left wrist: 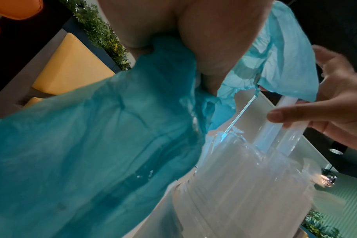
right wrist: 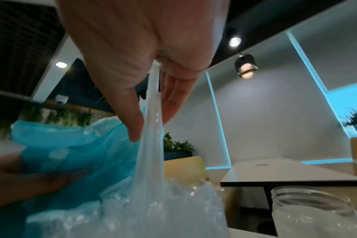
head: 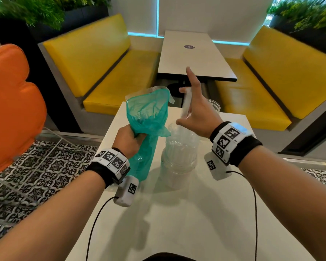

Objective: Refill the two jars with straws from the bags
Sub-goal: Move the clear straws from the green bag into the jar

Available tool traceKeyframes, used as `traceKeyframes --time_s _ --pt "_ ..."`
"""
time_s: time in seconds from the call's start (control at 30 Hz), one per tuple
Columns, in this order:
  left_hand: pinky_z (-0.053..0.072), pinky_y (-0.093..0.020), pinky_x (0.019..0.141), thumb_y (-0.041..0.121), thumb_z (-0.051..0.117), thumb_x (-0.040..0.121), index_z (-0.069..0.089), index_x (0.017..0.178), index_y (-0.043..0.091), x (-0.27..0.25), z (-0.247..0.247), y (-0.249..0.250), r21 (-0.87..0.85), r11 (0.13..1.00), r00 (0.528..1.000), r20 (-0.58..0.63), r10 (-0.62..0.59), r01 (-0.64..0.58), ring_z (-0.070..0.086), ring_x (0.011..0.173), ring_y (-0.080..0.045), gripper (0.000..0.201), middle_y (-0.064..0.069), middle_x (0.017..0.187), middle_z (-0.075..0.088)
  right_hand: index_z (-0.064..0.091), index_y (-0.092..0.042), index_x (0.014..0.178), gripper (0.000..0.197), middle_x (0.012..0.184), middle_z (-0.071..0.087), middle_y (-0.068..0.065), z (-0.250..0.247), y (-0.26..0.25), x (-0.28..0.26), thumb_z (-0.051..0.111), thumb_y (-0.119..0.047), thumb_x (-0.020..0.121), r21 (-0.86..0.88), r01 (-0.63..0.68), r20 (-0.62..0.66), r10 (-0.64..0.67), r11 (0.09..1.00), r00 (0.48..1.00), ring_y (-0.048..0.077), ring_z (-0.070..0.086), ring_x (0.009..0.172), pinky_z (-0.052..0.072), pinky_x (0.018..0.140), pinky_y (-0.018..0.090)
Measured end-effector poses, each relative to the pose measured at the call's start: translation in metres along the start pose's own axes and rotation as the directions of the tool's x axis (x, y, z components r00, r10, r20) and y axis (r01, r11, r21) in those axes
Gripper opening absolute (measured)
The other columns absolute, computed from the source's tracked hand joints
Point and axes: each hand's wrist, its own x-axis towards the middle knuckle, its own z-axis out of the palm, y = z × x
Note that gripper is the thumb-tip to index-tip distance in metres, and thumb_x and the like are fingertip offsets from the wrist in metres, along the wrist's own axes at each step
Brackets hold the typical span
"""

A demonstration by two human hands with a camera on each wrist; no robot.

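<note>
My left hand (head: 129,137) grips the crumpled neck of a teal plastic bag (head: 149,110), whose open mouth points up above the white table (head: 177,223). In the left wrist view the teal bag (left wrist: 92,145) fills the left side. My right hand (head: 194,102) pinches a few clear straws (head: 185,102) just right of the bag mouth, over a clear jar (head: 179,153) packed with straws. In the right wrist view the straws (right wrist: 151,161) hang down from my fingers. A second clear jar (head: 214,105) stands behind my right hand; it appears empty in the right wrist view (right wrist: 312,212).
Another white table (head: 192,53) stands ahead between two yellow benches (head: 105,72). An orange seat (head: 11,100) is at the left over patterned floor tiles (head: 36,176). Cables run from both wrist devices across the table's near half.
</note>
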Motion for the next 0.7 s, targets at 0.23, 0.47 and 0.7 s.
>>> traceKeyframes --time_s 0.23,0.47,0.7 --pt "0.039 -0.028 0.074 0.022 0.064 0.094 0.063 0.11 -0.003 0.0 0.0 0.002 -0.014 1.0 1.0 -0.019 -0.007 0.007 0.054 0.087 -0.022 0.03 -0.017 0.106 0.066 0.03 -0.02 0.15 0.077 0.154 0.037 0.002 0.02 0.008 -0.011 0.068 -0.041 0.087 -0.293 -0.043 0.289 0.131 0.955 0.948 0.022 0.043 0.135 0.036 0.109 0.034" --pt "0.038 -0.03 0.074 0.018 0.062 0.094 0.062 0.108 -0.006 0.001 -0.003 0.001 0.008 1.0 0.999 -0.031 0.014 -0.013 0.061 0.101 -0.038 0.028 -0.023 0.107 0.067 0.026 -0.024 0.153 0.063 0.163 0.015 -0.003 0.004 -0.007 0.001 0.039 -0.053 0.098 -0.393 0.093 0.216 -0.007 0.915 0.976 0.024 0.024 0.146 0.023 0.118 0.046" --pt "0.035 -0.025 0.068 0.008 0.061 0.093 0.062 0.101 -0.011 -0.001 -0.005 -0.001 0.009 0.999 0.998 -0.049 0.034 -0.034 0.059 0.089 -0.033 0.021 -0.022 0.094 0.065 0.026 -0.023 0.153 0.066 0.162 0.018 -0.004 0.029 0.01 -0.011 0.035 -0.057 0.098 -0.394 0.063 0.436 0.126 0.917 0.891 0.021 0.026 0.146 0.021 0.119 0.044"
